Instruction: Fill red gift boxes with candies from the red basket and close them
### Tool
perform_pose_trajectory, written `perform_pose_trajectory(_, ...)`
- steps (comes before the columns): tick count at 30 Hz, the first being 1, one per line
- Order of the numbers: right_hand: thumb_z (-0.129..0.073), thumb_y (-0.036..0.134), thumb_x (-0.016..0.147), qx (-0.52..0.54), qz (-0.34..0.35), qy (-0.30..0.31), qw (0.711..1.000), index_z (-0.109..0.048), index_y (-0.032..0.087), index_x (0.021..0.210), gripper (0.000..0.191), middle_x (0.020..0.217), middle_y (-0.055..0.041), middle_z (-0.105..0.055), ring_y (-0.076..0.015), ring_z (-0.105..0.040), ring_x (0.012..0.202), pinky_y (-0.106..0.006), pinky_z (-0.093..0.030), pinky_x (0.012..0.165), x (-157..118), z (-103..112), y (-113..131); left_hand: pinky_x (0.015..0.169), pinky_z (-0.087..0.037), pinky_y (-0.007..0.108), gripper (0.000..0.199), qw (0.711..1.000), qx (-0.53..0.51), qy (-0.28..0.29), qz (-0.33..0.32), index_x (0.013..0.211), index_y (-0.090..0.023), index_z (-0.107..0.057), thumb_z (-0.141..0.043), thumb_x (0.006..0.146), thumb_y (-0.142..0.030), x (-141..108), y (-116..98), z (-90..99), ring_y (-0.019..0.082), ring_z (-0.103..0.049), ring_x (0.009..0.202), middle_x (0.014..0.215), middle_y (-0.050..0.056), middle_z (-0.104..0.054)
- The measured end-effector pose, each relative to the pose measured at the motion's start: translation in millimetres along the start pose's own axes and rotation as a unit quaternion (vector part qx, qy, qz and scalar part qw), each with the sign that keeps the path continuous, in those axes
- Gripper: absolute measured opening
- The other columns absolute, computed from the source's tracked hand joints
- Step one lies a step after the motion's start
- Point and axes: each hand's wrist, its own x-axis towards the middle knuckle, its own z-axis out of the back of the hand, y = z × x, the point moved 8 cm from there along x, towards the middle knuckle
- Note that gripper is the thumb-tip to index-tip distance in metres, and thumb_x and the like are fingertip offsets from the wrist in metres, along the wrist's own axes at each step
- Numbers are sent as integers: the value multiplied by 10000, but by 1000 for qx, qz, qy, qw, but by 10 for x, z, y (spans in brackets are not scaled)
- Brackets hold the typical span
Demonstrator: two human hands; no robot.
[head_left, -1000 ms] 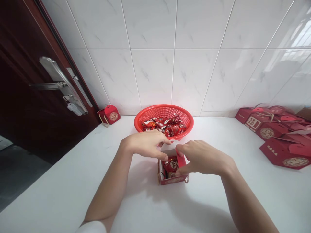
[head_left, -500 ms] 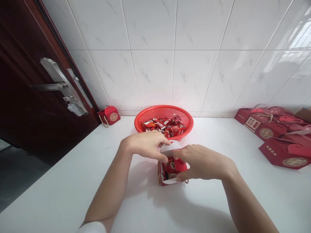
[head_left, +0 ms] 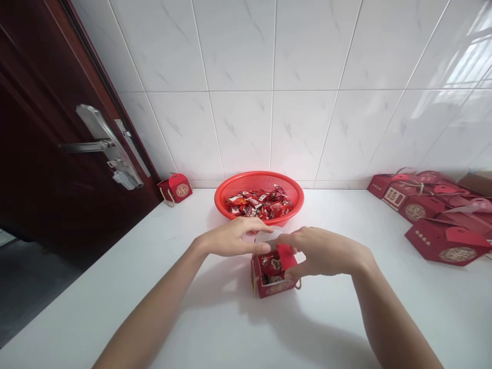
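Note:
A small red paper candy box (head_left: 277, 290) with cord handles stands on the white table, its top open and flaps raised. Wrapped candies (head_left: 272, 265) lie inside it. My left hand (head_left: 234, 237) is over the box's back left edge, fingers stretched and thumb apart, close to the pale back flap (head_left: 265, 237). Whether it touches the flap I cannot tell. At the right side, my right hand (head_left: 321, 252) has its fingers around the red side flap (head_left: 286, 256), with the thumb by the front rim.
Behind the box stands a red plastic basket (head_left: 221, 197) holding many wrapped candies. A closed red box (head_left: 177, 188) is at the back left, near the door (head_left: 49, 128). Several red boxes (head_left: 448, 241) crowd the right side. A tiled wall (head_left: 242, 133) borders the table's back.
My left fingers have straightened and spread. My right hand has lifted slightly off the box's front edge, so more of the box front shows. The view has shifted a little.

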Motion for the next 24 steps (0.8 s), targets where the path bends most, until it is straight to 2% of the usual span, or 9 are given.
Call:
perform_pose_trajectory(3,-671,373,851,-13,4,5,1000,-640,234,989,198,793,-16,-646,-199,-599,717,-270,-361,553,1,-15,-8,1134,-396,388,510,991,-91,-87,-39,1387,-275,-587,-606,938,-517,-111,58,-108,258,-500,1350,1456,56,-568)
perform_pose_trajectory(6,-683,382,854,-7,11,-12,1000,-641,235,974,195,807,-22,-657,-204,-609,712,-275,-378,567,-5,-64,-30,1178,-353,453,565,981,-135,-138,-34,1400,-290,-566,-656,899,-534,-249,125,-282,295,-430,1411,1499,67,-518)
perform_pose_trajectory(9,-714,410,836,23,5,-40,999,-638,256,1135,345,932,-50,-679,-233,-641,794,-290,-434,621,-55,-185,-74,1153,-389,482,650,967,-186,-174,-20,1416,-264,-540,-676,863,-576,-378,180,-450,338,-435,1400,1500,106,-496)
perform_pose_trajectory(12,-695,403,859,71,5,-74,995,-503,286,1377,564,1102,-72,-674,-244,-656,874,-319,-491,708,-149,-337,-118,1109,-436,466,671,951,-239,-197,-13,1429,-237,-513,-660,872,-582,-460,221,-579,347,-481,1351,1481,123,-501)
perform_pose_trajectory(15,-686,395,878,139,19,-103,985,-352,318,1497,708,1254,-81,-633,-232,-659,924,-336,-524,777,-211,-485,-186,1103,-433,454,667,939,-271,-209,-20,1425,-230,-511,-667,872,-570,-490,243,-653,356,-471,1354,1480,123,-492)
perform_pose_trajectory(20,-748,432,836,222,107,-197,949,-335,323,1502,791,1470,-106,-488,-224,-624,1061,-355,-531,910,-150,-573,-304,1069,-455,443,629,927,-291,-223,-75,1414,-250,-512,-678,873,-525,-531,232,-708,354,-486,1331,1447,112,-492)
perform_pose_trajectory(24,-755,443,816,266,168,-244,918,-368,281,1475,781,1380,-105,-560,-233,-602,1087,-398,-504,976,-65,-620,-360,1027,-480,451,601,920,-292,-242,-102,1433,-292,-485,-647,894,-504,-587,283,-713,356,-500,1313,1439,99,-486)
